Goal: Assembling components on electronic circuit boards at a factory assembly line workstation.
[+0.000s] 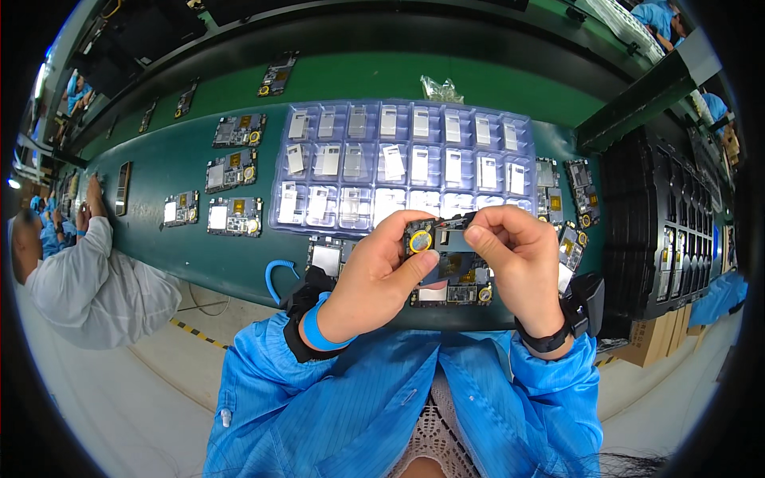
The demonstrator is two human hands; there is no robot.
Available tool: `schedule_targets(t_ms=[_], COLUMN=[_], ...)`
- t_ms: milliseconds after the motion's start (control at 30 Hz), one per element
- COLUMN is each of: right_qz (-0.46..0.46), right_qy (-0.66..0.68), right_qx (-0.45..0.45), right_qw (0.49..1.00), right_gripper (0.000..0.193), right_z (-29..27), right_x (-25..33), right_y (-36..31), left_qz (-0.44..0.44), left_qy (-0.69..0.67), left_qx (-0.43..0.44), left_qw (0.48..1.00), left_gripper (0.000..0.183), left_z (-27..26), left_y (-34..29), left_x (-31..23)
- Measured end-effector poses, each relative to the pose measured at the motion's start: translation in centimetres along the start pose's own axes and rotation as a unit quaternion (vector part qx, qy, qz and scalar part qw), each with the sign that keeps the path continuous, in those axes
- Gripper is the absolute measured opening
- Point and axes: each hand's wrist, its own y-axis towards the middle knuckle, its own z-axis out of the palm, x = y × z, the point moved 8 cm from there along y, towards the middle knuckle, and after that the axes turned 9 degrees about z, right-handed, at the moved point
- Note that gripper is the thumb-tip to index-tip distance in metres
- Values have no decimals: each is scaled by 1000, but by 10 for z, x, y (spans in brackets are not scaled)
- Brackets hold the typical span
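Observation:
A small circuit board (434, 237) with a yellow-ringed round part at its left end is held up between my hands, tilted above the bench. My left hand (370, 279) is closed on its left end, thumb on the near edge just below the round part. At the other end, my right hand (518, 259) pinches it with thumb and forefinger, beside a thin dark piece along the far edge; the fingertips partly hide that spot. Below the held board, more boards (460, 295) lie on the bench, partly covered by my hands.
Beyond my hands sits a clear compartment tray (279, 171) with pale rectangular pieces. Boards (231, 171) lie to its left and others (582, 191) to its right. Black stacked trays (617, 239) stand at the right. A blue coiled cord (271, 279) lies near my left wrist; a co-worker (103, 279) sits at left.

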Motion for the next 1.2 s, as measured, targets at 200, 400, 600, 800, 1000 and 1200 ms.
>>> schedule_targets(t_ms=[200, 400, 600, 800, 1000, 1200], right_qz=[14, 21, -2, -87, -115, -201], right_qy=[21, 23, 12, -88, -114, -172], right_qx=[13, 18, -2, -73, -120, -139], right_qw=[1000, 999, 1000, 990, 979, 954], right_gripper=[7, 7, 6, 7, 7, 13], right_z=[0, 0, -1, -4, -6, -7], right_x=[-4, -5, -2, 17, 28, 31], right_y=[2, 1, 1, -6, -14, -18], left_qz=[-3, -1, 6, 23, 46, 62], left_qy=[3, 2, 13, 45, 66, 69], left_qx=[-3, -1, 5, -39, -65, -75], left_qw=[1000, 1000, 1000, 998, 995, 993], left_gripper=[31, 31, 31, 22, 17, 14], left_z=[0, 2, 2, -1, -1, -2], left_y=[0, 0, 1, 0, 2, 2], left_x=[1, 0, -1, -2, -8, -5])
